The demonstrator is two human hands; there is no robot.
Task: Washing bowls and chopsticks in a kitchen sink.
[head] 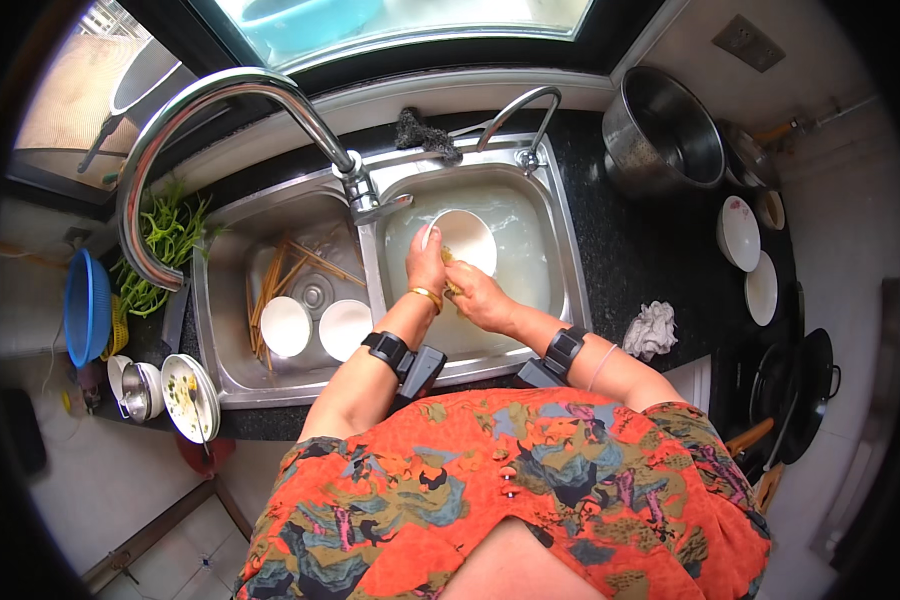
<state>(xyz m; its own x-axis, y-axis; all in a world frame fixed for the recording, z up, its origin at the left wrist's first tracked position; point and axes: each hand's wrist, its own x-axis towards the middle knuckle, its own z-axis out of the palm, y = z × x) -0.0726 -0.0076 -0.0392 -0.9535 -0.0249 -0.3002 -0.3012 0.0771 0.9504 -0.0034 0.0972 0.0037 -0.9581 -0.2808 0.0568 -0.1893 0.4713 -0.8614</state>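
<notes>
Over the right basin (521,322) of a steel double sink, my left hand (424,262) grips the rim of a white bowl (468,238), its thumb on the near side. My right hand (480,294) presses a yellowish scrubbing pad (452,285) against the bowl's lower left side; the fingers partly hide the pad. Cloudy water (514,206) lies in this basin. In the left basin (232,330), two white bowls, one (286,327) beside the other (346,330), sit near several wooden chopsticks (268,289) and the drain (313,295).
A tall faucet (195,82) arches over the left basin; a slimmer one (521,101) stands behind the right. Stacked plates (184,397) with food scraps and green vegetables (161,247) lie left. At right are a large pot (656,135), a crumpled cloth (650,331) and bowls (739,232).
</notes>
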